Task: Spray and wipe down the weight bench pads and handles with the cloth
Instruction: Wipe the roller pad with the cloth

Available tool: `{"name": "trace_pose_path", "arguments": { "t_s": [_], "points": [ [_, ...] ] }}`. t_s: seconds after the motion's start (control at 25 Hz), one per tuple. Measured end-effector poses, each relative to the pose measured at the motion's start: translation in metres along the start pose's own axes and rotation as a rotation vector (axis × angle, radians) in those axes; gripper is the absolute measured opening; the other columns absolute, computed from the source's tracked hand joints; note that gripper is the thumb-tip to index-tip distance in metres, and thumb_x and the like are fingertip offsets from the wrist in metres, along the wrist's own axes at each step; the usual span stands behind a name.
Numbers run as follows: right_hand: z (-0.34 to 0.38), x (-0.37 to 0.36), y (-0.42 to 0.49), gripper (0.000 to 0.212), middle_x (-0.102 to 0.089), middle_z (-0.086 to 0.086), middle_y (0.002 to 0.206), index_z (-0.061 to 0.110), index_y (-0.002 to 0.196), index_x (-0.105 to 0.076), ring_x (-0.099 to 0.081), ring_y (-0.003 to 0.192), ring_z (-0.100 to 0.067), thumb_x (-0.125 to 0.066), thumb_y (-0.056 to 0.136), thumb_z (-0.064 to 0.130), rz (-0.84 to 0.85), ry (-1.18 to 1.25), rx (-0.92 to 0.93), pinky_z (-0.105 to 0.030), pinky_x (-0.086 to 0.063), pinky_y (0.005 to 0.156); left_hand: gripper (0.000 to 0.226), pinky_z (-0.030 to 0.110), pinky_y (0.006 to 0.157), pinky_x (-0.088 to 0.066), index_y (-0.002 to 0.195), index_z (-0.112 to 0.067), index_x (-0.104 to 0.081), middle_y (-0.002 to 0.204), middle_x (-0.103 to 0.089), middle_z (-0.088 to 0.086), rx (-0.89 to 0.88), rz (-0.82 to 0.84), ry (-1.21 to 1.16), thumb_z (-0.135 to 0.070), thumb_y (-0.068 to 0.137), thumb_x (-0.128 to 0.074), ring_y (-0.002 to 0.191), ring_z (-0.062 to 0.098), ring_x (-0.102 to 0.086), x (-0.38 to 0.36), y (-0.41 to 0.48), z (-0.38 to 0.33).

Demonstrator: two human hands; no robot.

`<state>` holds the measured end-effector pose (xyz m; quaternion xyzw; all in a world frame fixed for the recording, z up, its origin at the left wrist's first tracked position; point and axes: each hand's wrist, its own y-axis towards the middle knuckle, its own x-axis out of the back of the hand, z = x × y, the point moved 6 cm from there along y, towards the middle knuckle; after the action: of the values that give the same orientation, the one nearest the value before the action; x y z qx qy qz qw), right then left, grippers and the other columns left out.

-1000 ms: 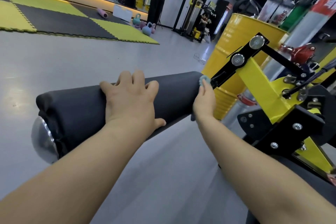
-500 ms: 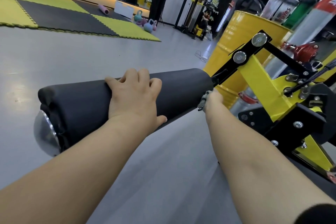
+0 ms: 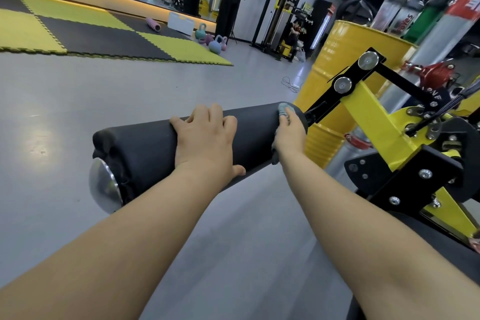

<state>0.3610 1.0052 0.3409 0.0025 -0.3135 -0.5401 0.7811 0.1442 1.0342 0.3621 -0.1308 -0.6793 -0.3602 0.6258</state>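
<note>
Pressing the cloth (image 3: 285,109) under my right hand (image 3: 288,129) at the bracket end of the roller pad (image 3: 161,145), my left hand (image 3: 205,141) flat and open on its middle, I risk the roller turning and the cloth slipping off.

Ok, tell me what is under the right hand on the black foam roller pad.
A blue-grey cloth is pressed under the right hand against the black foam roller pad. Only its edges show; the hand covers the rest.
</note>
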Motion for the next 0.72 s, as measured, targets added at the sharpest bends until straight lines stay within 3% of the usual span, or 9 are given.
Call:
{"name": "trace_pose_path", "arguments": {
  "t_s": [0.08,0.2,0.28,0.32,0.4,0.44,0.52,0.6,0.72],
  "points": [
    [0.030,-0.014,-0.020,0.033,-0.049,-0.006,0.138,0.026,0.128,-0.055,-0.040,0.130,-0.028,-0.040,0.099,0.029,0.094,-0.154,0.115,-0.039,-0.031,0.106,0.074,0.045,0.090,-0.036,0.121,-0.018,-0.033,0.118,-0.031,0.007,-0.016,0.008,0.001,-0.071,0.075,-0.052,0.109,0.027,-0.034,0.005,-0.004,0.003],
    [0.076,-0.035,-0.091,0.029,-0.056,0.002,0.131,0.020,0.121,-0.062,-0.046,0.125,-0.015,-0.045,0.097,0.021,0.307,-0.098,0.587,-0.031,-0.029,0.108,0.060,0.037,0.088,-0.035,0.126,-0.019,-0.038,0.124,-0.033,0.006,-0.058,0.004,-0.038,-0.061,0.084,-0.048,0.114,0.025,-0.033,0.014,-0.015,0.008],
    [0.072,-0.023,-0.091,0.029,-0.058,-0.002,0.129,0.017,0.121,-0.062,-0.045,0.126,-0.018,-0.046,0.097,0.018,0.271,-0.103,0.719,-0.027,-0.027,0.108,0.045,0.029,0.082,-0.032,0.128,-0.020,-0.045,0.128,-0.037,0.003,-0.119,-0.020,-0.099,-0.049,0.094,-0.039,0.119,0.021,-0.033,0.023,-0.023,0.016],
    [0.060,-0.017,-0.068,0.031,-0.056,-0.005,0.132,0.020,0.123,-0.060,-0.042,0.129,-0.024,-0.044,0.097,0.020,0.238,-0.146,0.620,-0.028,-0.026,0.108,0.040,0.028,0.083,-0.032,0.128,-0.022,-0.048,0.130,-0.040,0.000,-0.156,-0.016,-0.178,-0.043,0.097,-0.035,0.121,0.019,-0.034,0.027,-0.026,0.022],
    [0.034,-0.010,-0.031,0.034,-0.049,-0.008,0.138,0.028,0.129,-0.055,-0.039,0.130,-0.034,-0.038,0.099,0.028,0.203,-0.208,0.256,-0.039,-0.032,0.108,0.037,0.029,0.095,-0.034,0.130,-0.028,-0.051,0.133,-0.045,-0.005,-0.173,0.015,-0.410,-0.036,0.099,-0.032,0.123,0.017,-0.036,0.031,-0.033,0.043],
    [0.030,-0.010,-0.025,0.035,-0.048,-0.007,0.139,0.028,0.129,-0.054,-0.041,0.128,-0.035,-0.036,0.099,0.029,0.182,-0.229,0.161,-0.043,-0.035,0.106,0.037,0.031,0.099,-0.034,0.130,-0.031,-0.051,0.133,-0.046,-0.007,-0.139,-0.012,-0.492,-0.035,0.099,-0.032,0.124,0.017,-0.037,0.033,-0.035,0.055],
    [0.054,-0.022,-0.043,0.033,-0.054,-0.003,0.134,0.027,0.125,-0.058,-0.041,0.129,-0.034,-0.037,0.099,0.028,0.174,-0.259,0.221,-0.043,-0.036,0.104,0.040,0.036,0.103,-0.032,0.132,-0.029,-0.051,0.134,-0.048,-0.002,0.046,-0.173,-0.535,-0.035,0.098,-0.030,0.125,0.022,-0.037,0.030,-0.039,0.086],
    [0.093,-0.037,-0.087,0.030,-0.059,0.002,0.128,0.028,0.121,-0.061,-0.042,0.127,-0.027,-0.040,0.099,0.027,0.258,-0.265,0.395,-0.034,-0.035,0.099,0.042,0.037,0.105,-0.029,0.135,-0.021,-0.048,0.136,-0.047,0.004,0.281,-0.236,-0.710,-0.033,0.099,-0.027,0.127,0.026,-0.037,0.014,-0.046,0.108],
    [0.134,-0.047,-0.168,0.028,-0.060,0.006,0.128,0.022,0.119,-0.064,-0.044,0.120,-0.008,-0.047,0.097,0.021,0.396,-0.117,0.749,-0.020,-0.027,0.101,0.038,0.030,0.104,-0.027,0.133,-0.016,-0.047,0.136,-0.047,0.002,0.467,-0.317,-1.061,-0.026,0.101,-0.029,0.129,0.019,-0.037,-0.007,-0.050,0.116]
  ]
}}
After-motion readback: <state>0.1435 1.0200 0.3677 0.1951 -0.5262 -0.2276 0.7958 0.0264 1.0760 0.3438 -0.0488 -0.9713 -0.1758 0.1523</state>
